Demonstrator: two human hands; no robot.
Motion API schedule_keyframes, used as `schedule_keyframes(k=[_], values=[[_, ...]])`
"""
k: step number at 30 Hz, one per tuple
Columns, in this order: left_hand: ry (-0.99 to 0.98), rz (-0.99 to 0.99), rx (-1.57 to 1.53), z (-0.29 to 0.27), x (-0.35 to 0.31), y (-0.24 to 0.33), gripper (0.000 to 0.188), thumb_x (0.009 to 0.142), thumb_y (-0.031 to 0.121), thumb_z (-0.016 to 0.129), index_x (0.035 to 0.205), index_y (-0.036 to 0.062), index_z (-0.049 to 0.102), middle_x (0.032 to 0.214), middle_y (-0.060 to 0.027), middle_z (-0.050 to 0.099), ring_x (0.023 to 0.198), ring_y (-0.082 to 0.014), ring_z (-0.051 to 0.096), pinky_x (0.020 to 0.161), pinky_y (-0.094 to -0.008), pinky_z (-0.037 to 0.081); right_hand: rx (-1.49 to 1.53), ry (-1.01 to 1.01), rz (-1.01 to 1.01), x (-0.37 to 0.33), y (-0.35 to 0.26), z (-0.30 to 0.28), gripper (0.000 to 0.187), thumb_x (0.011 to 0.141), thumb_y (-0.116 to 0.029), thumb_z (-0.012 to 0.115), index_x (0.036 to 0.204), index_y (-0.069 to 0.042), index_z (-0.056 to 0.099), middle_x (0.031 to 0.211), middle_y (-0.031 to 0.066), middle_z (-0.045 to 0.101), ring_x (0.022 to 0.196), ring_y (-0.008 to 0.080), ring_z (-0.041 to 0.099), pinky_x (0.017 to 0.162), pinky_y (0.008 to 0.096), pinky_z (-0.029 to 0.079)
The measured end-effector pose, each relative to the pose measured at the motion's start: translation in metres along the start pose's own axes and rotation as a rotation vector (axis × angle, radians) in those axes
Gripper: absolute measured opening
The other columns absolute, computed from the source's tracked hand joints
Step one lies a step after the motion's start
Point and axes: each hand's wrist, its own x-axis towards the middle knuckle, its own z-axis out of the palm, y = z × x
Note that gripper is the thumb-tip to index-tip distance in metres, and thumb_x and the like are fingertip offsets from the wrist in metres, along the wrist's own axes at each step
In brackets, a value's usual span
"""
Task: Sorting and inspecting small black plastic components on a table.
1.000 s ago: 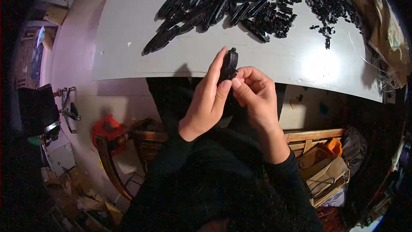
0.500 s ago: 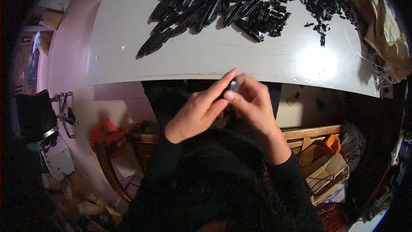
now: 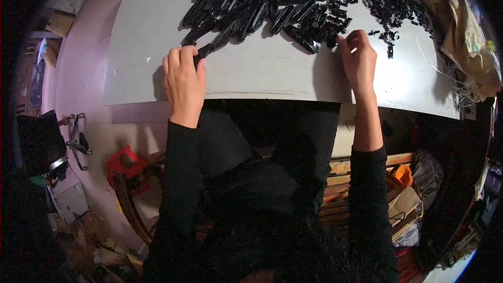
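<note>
Black piece (image 3: 198, 60) tucked by the left grip (image 3: 183, 77), left of centre, fingers curled, can't tell if they're pinching it; right grip (image 3: 359, 64), upper right, has thumb and forefinger close together at the small black parts (image 3: 318, 25), hold unclear too. Looks like the picking-up step to me, so next calls for a clean pinch. Long black parts (image 3: 242, 14) spread over the tabletop (image 3: 257, 76), top centre

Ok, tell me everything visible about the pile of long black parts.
This pile holds long, narrow, glossy black pieces, plastic-looking, many tapered, overlapping at varied angles on the white table. Small black pieces crowd its right end. The left hand covers part of its near-left end; any grip is unclear.
</note>
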Motion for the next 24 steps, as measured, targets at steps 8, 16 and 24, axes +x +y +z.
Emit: schedule_keyframes(k=[8, 16, 24], values=[[0.015, 0.047, -0.041, -0.006, -0.002, 0.002, 0.031, 0.072, 0.005, 0.066, 0.099, 0.007, 0.052, 0.093, -0.0083, 0.054, 0.092, -0.0291, 0.051, 0.079, -0.0392, 0.041, -0.056, -0.028, 0.018, 0.004, 0.006, -0.004, 0.022, 0.077, -0.018, 0.068, 0.083, -0.001, 0.056, 0.066, 0.0129, 0.062, 0.057, 0.0219, 0.059, 0.056, 0.0316, 0.046], [0.027, -0.151, -0.789, -0.014, -0.023, 0.023, 0.026, 0.08, 0.001, 0.061, 0.104, -0.0025, 0.054, 0.089, -0.0056, 0.052, 0.073, -0.0083, 0.052, 0.059, -0.0208, 0.043, 0.011, -0.024, 0.214, 0.022, 0.002, -0.001, 0.013, 0.082, -0.015, 0.062, 0.085, -0.002, 0.061, 0.07, 0.0152, 0.064, 0.063, 0.0208, 0.061, 0.06, 0.0315, 0.046], [-0.364, -0.394, -1.385, -0.019, -0.035, 0.078, 0.033, 0.094, 0.014, 0.044, 0.124, 0.0025, 0.038, 0.074, -0.0031, 0.052, 0.053, -0.0039, 0.036, 0.046, -0.0164, 0.029, 0.682, -0.248, 0.389, 0.004, 0.0, -0.015, 0.018, 0.087, -0.016, 0.057, 0.085, 0.001, 0.062, 0.067, -0.0005, 0.059, 0.055, 0.0044, 0.048, 0.048, 0.0175, 0.036]])
